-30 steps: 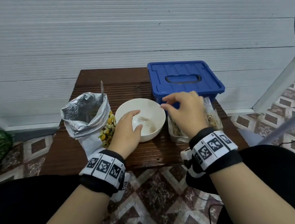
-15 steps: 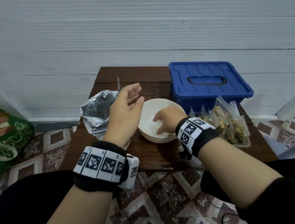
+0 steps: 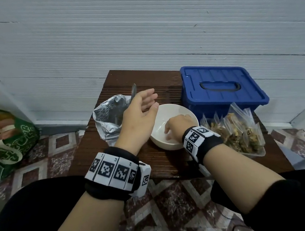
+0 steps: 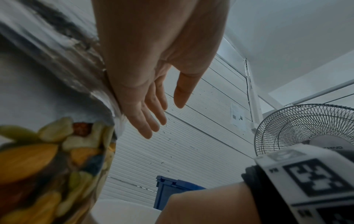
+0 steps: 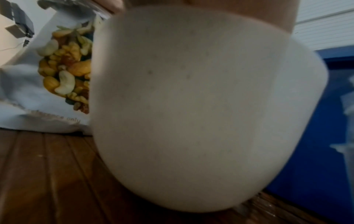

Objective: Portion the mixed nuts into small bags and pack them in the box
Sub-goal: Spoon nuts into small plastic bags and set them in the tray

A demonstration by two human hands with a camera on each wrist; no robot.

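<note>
A white bowl (image 3: 168, 114) stands mid-table; its outer wall (image 5: 191, 106) fills the right wrist view. My right hand (image 3: 178, 125) reaches down into the bowl, and its fingertips are hidden from every view. My left hand (image 3: 151, 100) hovers above the bowl's left rim with straight fingers (image 4: 153, 115) and holds nothing. Just left of it stands the opened foil nut bag (image 3: 109, 115), printed with mixed nuts (image 5: 63, 72), a spoon handle (image 3: 133, 91) sticking out of it. Filled small bags (image 3: 238, 132) sit at the right. The blue box (image 3: 218, 84) behind them has its lid on.
The small bags stand in a clear tray (image 3: 256, 152) at the brown slatted table's (image 3: 145, 79) right front. A green carrier bag (image 3: 8, 143) lies on the tiled floor at left. A standing fan (image 4: 306, 128) is off to the right; a white wall is behind.
My left hand has lifted out of the bowl and risen beside the foil bag. My right hand has moved from the filled bags into the bowl. The head camera swung left.
</note>
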